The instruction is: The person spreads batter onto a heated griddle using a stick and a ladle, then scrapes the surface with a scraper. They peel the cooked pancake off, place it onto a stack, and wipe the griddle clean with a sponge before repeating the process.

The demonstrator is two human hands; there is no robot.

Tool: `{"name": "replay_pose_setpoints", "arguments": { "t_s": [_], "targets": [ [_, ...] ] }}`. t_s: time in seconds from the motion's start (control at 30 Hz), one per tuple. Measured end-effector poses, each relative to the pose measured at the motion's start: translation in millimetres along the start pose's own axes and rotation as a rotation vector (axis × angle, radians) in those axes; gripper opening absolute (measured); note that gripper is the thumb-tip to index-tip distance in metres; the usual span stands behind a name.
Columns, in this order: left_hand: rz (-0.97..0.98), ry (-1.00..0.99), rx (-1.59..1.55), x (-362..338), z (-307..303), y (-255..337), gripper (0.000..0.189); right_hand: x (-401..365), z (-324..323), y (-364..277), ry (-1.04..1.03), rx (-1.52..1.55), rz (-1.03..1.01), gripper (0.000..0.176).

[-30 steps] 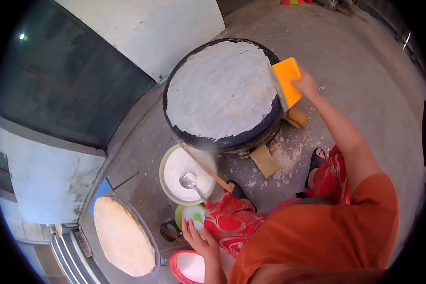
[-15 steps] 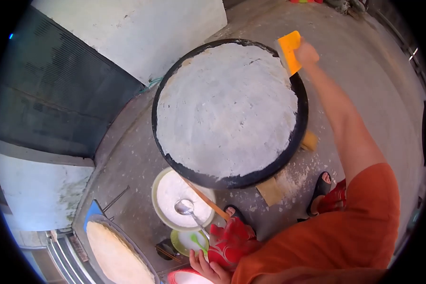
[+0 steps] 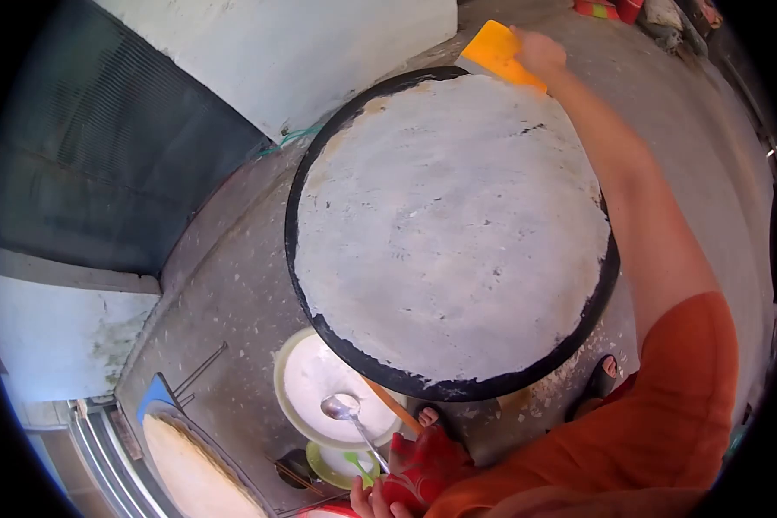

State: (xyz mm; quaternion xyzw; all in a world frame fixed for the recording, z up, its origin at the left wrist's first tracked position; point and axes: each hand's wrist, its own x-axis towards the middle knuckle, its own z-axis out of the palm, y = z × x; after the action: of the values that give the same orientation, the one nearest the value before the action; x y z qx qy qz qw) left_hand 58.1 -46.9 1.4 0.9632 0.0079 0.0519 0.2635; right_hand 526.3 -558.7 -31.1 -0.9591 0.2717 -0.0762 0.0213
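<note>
At the far rim of a large round black griddle (image 3: 453, 393), my right hand (image 3: 542, 53) is closed around an orange scraper (image 3: 494, 52). The scraper's blade meets the edge of a thin pale batter sheet (image 3: 449, 224) that covers most of the griddle. My left hand (image 3: 376, 501) is low in the view, its fingers apart and holding nothing I can see; part of it is cut off. Beside it is a small green bowl (image 3: 318, 470) with a green utensil (image 3: 359, 466). A metal ladle (image 3: 341, 407) rests in a large basin (image 3: 282, 388) of white batter.
A stack of round flatbreads (image 3: 194, 466) lies at the lower left. A wooden handle (image 3: 393, 404) sticks out between basin and griddle. A white wall (image 3: 302, 52) and a dark panel (image 3: 104, 138) stand at the left. My sandalled feet are below the griddle.
My right hand has swept the scraper leftward and away along the griddle's far edge, turning its blade. The griddle appears larger and lower as the view shifts. My left hand sits slightly lower.
</note>
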Motion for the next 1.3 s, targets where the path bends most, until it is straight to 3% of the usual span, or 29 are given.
{"name": "replay_pose_setpoints", "arguments": {
  "t_s": [0.07,0.17,0.37,0.5,0.57,0.67,0.7,0.73,0.77,0.8,0.83,0.87,0.9,0.93,0.97,1.0,1.07,1.13,1.23,1.27,1.3],
  "targets": [
    [0.117,0.003,0.094,-10.0,5.8,-17.7,0.036,10.0,10.9,-26.4,0.051,0.016,-0.102,0.057],
    [-0.021,0.049,0.005,3.9,4.2,-2.0,0.036,19.8,21.3,-86.1,0.098,0.044,-0.312,0.056],
    [-0.063,0.021,0.002,2.5,2.8,-7.8,0.037,6.0,41.8,-230.2,0.133,0.181,-0.816,0.054],
    [-0.060,-0.016,0.021,2.5,-5.6,-9.4,0.037,-62.2,34.7,-311.9,0.006,0.446,-1.172,0.053],
    [0.032,-0.090,0.057,1.4,-11.8,-11.2,0.037,-111.9,21.2,-335.8,-0.233,0.557,-1.357,0.052],
    [-0.050,-0.185,-0.020,-4.6,-21.0,-7.8,0.036,-194.0,6.7,-353.8,-0.368,0.535,-1.668,0.051],
    [-0.054,-0.182,-0.015,-6.3,-24.0,-6.4,0.036,-220.4,8.1,-355.6,-0.421,0.554,-1.771,0.051],
    [-0.051,-0.178,-0.026,-8.1,-26.1,-4.8,0.037,-250.9,5.5,-349.5,-0.432,0.563,-1.864,0.039],
    [-0.047,-0.175,-0.038,-12.0,-28.6,-4.2,0.037,-283.8,-3.8,-336.6,-0.648,0.567,-1.867,0.025],
    [-0.009,-0.154,-0.035,-17.4,-28.5,-7.5,0.037,-317.8,-5.1,-317.2,-0.675,0.616,-1.952,0.022],
    [-0.007,-0.153,-0.034,-22.4,-30.3,-9.1,0.037,-353.4,-43.6,-288.1,-0.879,0.207,-1.813,0.022],
    [0.006,-0.140,-0.039,-27.4,-32.4,-10.0,0.037,-379.8,-48.0,-257.9,-0.932,0.179,-1.966,0.020],
    [0.022,-0.126,-0.044,-31.9,-34.1,-10.6,0.037,-417.6,-20.2,-225.1,-0.926,0.227,-2.088,0.017],
    [0.030,-0.126,-0.044,-35.8,-34.2,-10.7,0.037,-440.4,-28.3,-187.2,-0.703,0.194,-2.384,0.014],
    [0.035,-0.055,-0.055,-39.7,-34.5,-9.6,0.034,-460.8,-44.0,-153.6,-0.778,-0.018,-2.450,0.012],
    [0.043,0.015,-0.067,-43.6,-36.9,-6.9,0.031,-466.1,-68.2,-120.7,-0.687,0.010,-2.507,0.011],
    [0.019,0.013,-0.117,-46.8,-43.6,3.6,0.034,-479.2,-68.5,-73.1,-0.698,0.152,-2.445,0.010],
    [0.012,0.058,-0.144,-55.5,-47.4,6.7,0.035,-471.4,-90.0,-50.0,-0.748,0.315,-2.137,0.012],
    [-0.002,0.139,-0.261,-87.4,-29.9,-18.0,0.032,-443.2,-112.7,-15.5,-0.746,0.256,-1.395,0.020],
    [0.026,0.129,-0.266,-88.4,-31.5,-13.6,0.032,-425.5,-124.3,-3.9,-0.880,0.246,-1.008,0.030],
    [0.019,0.136,-0.245,-87.8,-33.8,-7.0,0.031,-413.9,-104.5,23.9,-0.624,0.502,-0.756,0.038]
  ]
}}
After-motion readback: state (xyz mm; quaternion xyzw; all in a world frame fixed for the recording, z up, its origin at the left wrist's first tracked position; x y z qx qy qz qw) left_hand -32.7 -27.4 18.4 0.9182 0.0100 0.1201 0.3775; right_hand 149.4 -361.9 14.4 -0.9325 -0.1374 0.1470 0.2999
